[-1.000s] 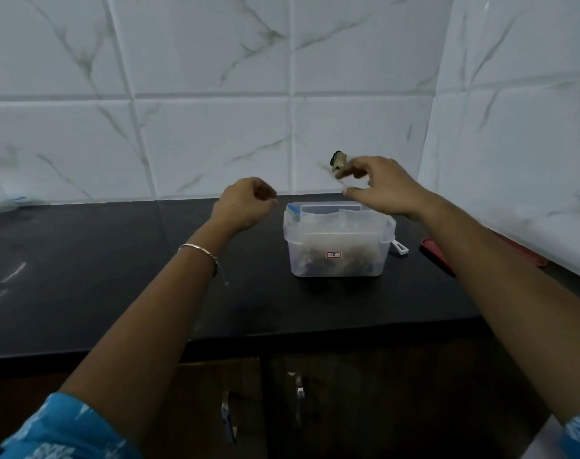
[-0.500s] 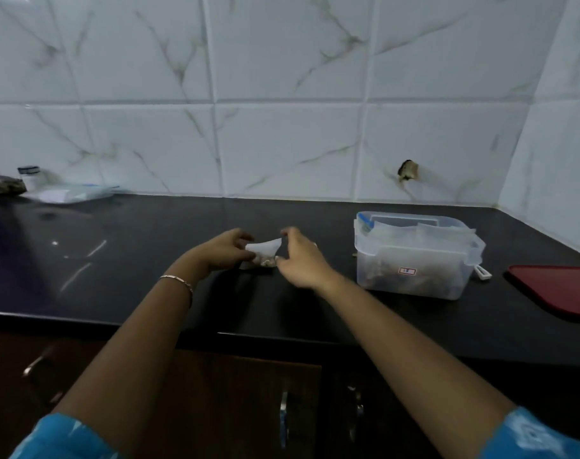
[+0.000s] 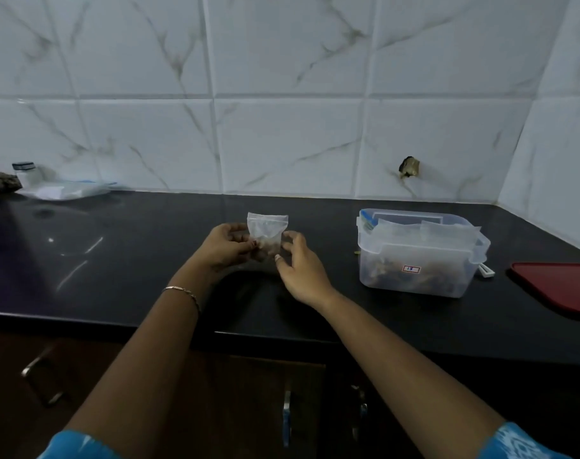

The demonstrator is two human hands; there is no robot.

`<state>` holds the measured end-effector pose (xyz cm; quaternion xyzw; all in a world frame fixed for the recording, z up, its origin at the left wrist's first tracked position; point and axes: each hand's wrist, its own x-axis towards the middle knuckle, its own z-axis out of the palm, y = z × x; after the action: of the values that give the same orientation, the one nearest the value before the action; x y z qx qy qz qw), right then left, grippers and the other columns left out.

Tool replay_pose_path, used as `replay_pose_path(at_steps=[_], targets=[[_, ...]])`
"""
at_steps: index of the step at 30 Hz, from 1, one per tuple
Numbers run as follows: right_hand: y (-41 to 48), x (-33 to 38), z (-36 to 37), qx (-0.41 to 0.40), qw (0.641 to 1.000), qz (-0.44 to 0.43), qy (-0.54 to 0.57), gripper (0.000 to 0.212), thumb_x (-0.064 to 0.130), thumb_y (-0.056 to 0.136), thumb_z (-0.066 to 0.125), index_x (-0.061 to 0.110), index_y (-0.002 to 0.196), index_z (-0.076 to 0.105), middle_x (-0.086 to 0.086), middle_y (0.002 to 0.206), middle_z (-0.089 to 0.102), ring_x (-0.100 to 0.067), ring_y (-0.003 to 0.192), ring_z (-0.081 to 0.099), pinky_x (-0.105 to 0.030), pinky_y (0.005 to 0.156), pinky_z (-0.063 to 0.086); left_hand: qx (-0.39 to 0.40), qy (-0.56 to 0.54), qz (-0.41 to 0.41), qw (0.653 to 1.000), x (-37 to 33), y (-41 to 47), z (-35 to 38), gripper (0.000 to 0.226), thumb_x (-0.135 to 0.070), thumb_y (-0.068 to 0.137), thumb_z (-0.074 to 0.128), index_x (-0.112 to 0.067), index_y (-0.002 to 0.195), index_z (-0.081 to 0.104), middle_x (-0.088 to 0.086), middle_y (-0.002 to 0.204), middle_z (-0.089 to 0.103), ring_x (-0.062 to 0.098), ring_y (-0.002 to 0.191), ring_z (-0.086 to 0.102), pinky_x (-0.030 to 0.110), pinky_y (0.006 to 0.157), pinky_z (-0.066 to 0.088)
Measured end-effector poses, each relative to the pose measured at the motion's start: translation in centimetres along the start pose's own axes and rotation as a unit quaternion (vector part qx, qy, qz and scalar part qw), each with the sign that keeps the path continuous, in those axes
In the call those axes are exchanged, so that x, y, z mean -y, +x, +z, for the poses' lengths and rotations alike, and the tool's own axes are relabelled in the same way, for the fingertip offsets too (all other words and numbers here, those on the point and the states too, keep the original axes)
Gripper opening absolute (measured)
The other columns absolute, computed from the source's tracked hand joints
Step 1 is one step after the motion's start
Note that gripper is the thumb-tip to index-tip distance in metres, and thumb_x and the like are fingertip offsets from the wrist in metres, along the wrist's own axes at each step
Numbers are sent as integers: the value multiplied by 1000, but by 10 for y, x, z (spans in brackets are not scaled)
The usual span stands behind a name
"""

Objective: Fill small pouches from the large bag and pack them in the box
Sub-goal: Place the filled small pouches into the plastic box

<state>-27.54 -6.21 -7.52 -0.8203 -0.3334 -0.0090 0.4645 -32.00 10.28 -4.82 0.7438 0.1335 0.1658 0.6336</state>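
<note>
We see a small clear pouch (image 3: 267, 228) held upright just above the black worktop (image 3: 133, 260), brown pieces settled in its lower part. The left hand (image 3: 227, 248) pinches its lower left edge with curled fingers, and the right hand (image 3: 298, 265) holds its lower right edge between thumb and fingertips. To the right, well apart, stands the open clear box (image 3: 417, 260) with filled pouches inside, a red lid (image 3: 560, 286) beyond it. A clear plastic bag (image 3: 67, 190) lies far left by the wall.
</note>
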Motion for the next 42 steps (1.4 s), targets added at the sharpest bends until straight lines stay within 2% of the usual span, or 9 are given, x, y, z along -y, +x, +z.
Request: replay_pose_path(at_steps=[5, 8, 13, 18, 22, 26, 31, 38, 42], targets=[[-5, 23, -25, -82, 995, -44, 27, 47, 19, 95, 56, 15, 137, 35, -5, 131, 59, -17, 113, 61, -36, 98, 49, 9, -56, 55, 997, -28, -7, 13, 28, 5, 89, 60, 5, 116, 57, 17, 96, 66, 14, 71, 71, 22, 65, 59], [-10, 39, -60, -142, 986, -63, -52, 48, 23, 95, 56, 17, 138, 34, -4, 121, 64, -20, 106, 63, -39, 90, 52, 28, -83, 75, 993, -51, -10, 35, 29, -1, 88, 65, 0, 115, 54, 17, 108, 63, 19, 83, 68, 28, 74, 60], [-20, 48, -139, -194, 965, -39, -173, 56, 36, 97, 49, 23, 145, 26, 3, 99, 70, -20, 90, 65, -35, 77, 52, 94, -89, 104, 986, -88, -10, 86, 34, -3, 88, 66, -3, 117, 48, 13, 96, 65, 16, 70, 68, 32, 74, 58], [-25, 21, -210, -188, 978, 5, -90, 31, 37, 92, 56, 31, 122, 58, 2, 87, 70, -21, 93, 67, -41, 87, 53, 118, -8, 132, 984, -111, -8, 146, 26, -8, 90, 66, -9, 107, 46, 11, 93, 63, 15, 73, 61, 24, 64, 50], [-34, -3, -239, -197, 972, 37, -121, 18, 31, 90, 63, 24, 105, 68, -1, 90, 72, -17, 88, 67, -29, 77, 52, 154, 75, 165, 971, -110, -2, 177, 16, 0, 89, 64, -12, 84, 55, 10, 79, 61, 18, 69, 59, 24, 65, 49], [-41, -24, -247, -138, 969, 62, -194, 18, 27, 82, 75, 21, 98, 73, 4, 98, 70, -9, 90, 63, -24, 79, 47, 163, 194, 194, 948, -101, 3, 187, 13, 1, 81, 70, -11, 84, 66, 7, 86, 70, 19, 81, 66, 31, 83, 56], [-39, -36, -244, -120, 965, 4, -231, 33, 15, 73, 82, 21, 104, 71, 7, 104, 67, -7, 92, 60, -19, 75, 43, 190, 328, 198, 904, -105, 5, 193, 27, -8, 76, 78, -16, 100, 67, 8, 101, 70, 16, 87, 64, 19, 72, 48], [-20, -31, -249, 78, 959, 69, -263, 27, 3, 84, 69, 18, 106, 74, 3, 107, 72, -8, 95, 66, -20, 82, 51, 238, 520, 187, 799, -115, 9, 211, 45, -20, 87, 69, -23, 130, 59, 8, 132, 56, 23, 118, 55, 25, 87, 41], [-8, -25, -249, 200, 909, 109, -349, 38, 0, 91, 54, 18, 122, 67, 7, 116, 67, -5, 91, 59, -12, 70, 46, 264, 559, 159, 769, -119, 11, 220, 42, -6, 90, 58, -17, 130, 61, 11, 134, 55, 29, 120, 54, 29, 87, 44]])
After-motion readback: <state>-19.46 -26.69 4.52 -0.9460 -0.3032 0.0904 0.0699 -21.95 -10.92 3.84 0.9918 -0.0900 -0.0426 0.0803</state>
